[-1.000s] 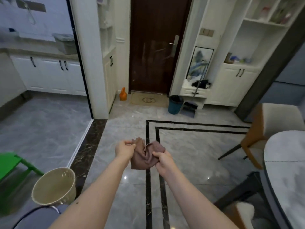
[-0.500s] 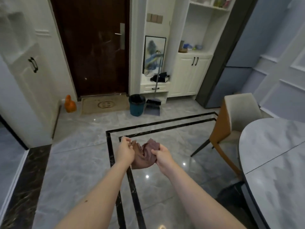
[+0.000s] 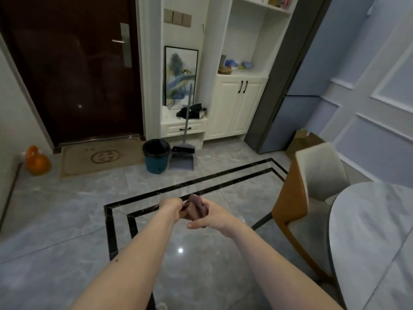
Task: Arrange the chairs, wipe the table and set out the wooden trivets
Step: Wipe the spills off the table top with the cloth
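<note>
My left hand (image 3: 171, 208) and right hand (image 3: 209, 214) clamp the bunched brown cloth (image 3: 196, 208) between them, fingers curled round it. The chair (image 3: 310, 198) and table (image 3: 375, 238) sit at three o'clock

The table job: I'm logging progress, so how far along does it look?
Done: nothing shows as finished; one chair stands at the table, its placement unjudgeable. In hand: the left hand and right hand hold a bunched brown cloth over the floor, short of the table. Left: wiping, and the trivets, none visible.
</note>
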Tool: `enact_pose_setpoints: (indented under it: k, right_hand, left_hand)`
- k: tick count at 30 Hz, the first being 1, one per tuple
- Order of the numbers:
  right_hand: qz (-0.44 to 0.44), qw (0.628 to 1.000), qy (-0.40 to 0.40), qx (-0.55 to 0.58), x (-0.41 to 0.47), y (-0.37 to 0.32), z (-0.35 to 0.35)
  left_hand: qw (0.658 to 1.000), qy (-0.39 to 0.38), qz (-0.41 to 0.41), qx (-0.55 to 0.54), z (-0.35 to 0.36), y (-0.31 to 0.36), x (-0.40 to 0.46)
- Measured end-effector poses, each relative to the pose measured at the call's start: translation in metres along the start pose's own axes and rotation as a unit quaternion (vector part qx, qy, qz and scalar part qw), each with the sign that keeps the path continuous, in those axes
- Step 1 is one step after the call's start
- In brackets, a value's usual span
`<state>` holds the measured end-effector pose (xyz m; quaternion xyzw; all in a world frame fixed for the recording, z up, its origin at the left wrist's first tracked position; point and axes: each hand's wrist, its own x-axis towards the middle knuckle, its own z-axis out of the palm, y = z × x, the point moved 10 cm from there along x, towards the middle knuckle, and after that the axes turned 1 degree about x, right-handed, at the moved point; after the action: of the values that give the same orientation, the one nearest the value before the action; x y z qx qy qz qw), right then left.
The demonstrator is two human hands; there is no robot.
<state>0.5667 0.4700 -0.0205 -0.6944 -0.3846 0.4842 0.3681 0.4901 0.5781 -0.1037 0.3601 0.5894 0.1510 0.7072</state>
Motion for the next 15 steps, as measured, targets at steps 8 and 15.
enact_pose_setpoints:
  k: [8,15]
  right_hand:
    - [0.034,0.993,0.108,0.039,0.137,-0.009,-0.14]
    - [0.148,0.893,0.267,0.329,0.214,0.027,-0.266]
  left_hand:
    - [0.995,-0.088,-0.044,0.019,0.115,0.121,0.077]
    - [0.98,-0.135,-0.023,0.145,0.229,0.179,0.149]
